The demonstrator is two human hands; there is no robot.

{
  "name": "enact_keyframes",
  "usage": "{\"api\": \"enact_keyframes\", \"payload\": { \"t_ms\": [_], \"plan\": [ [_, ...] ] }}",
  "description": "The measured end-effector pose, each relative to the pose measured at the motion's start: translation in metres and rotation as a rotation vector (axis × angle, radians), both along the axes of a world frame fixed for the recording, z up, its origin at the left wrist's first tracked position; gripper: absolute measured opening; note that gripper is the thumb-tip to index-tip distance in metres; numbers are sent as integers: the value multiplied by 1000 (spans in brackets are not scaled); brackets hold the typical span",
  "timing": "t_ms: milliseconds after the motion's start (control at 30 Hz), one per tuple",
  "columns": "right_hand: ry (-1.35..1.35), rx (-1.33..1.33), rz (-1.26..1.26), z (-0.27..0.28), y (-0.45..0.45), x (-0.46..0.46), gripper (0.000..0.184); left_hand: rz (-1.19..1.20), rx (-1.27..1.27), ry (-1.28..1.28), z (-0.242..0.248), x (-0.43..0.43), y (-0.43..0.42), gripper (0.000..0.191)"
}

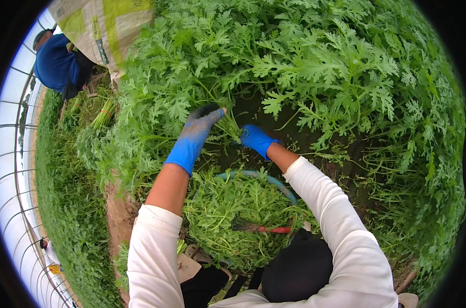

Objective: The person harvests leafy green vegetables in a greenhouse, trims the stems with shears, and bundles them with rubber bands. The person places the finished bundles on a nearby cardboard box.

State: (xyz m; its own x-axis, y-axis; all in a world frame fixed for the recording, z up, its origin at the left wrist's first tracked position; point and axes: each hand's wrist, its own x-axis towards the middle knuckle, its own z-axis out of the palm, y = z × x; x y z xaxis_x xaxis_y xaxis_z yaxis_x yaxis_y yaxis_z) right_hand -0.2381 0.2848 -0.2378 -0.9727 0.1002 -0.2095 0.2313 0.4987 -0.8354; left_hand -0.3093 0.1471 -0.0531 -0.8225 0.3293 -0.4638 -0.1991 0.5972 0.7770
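My left hand (196, 133), in a soil-stained blue glove, curls around a bunch of leafy green stems (229, 125), probably crown daisy greens. Its thumb points right, and foliage hides some fingers. At the lower end of these stems my right hand (258, 140), also blue-gloved, is closed on them; whether it holds a blade too is hidden. Just below both hands sits a round tub with a blue-green rim (256, 174), heaped with loose leaves and stems (233, 204). A small hand rake with a red handle (275, 230) and dark tines lies on that heap.
Dense standing greens (333, 69) surround the dark soil (252, 109). A printed sack (113, 34) stands at upper left. Beyond it, a person in blue (57, 63) bends near a banded bunch (104, 113). Another person (50, 254) is at far left, by the hooped greenhouse wall (9, 154).
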Motion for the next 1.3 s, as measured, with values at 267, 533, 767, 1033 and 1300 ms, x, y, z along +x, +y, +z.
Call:
{"api": "enact_keyframes", "payload": {
  "t_ms": [267, 533, 767, 1033, 1300],
  "plan": [
    [-1, 454, 163, -6, 2, -17, 44, -263, 35, -103, 20, -1, -25, 51],
    [-145, -122, -20, 1, -8, -26, 32, -150, 80, -182, 6, 68, -103, 37],
    [129, -901, 35, 94, 93, -28, 25, -65, 91, -154, -28, 56, -109, 40],
    [65, -181, -198, -5, 44, -91, 40, -123, -86, -129, -51, 45, -82, 41],
    [140, 86, -221, -41, 5, -119, 38, -116, -78, -162, -58, 38, -82, 42]
  ]
}}
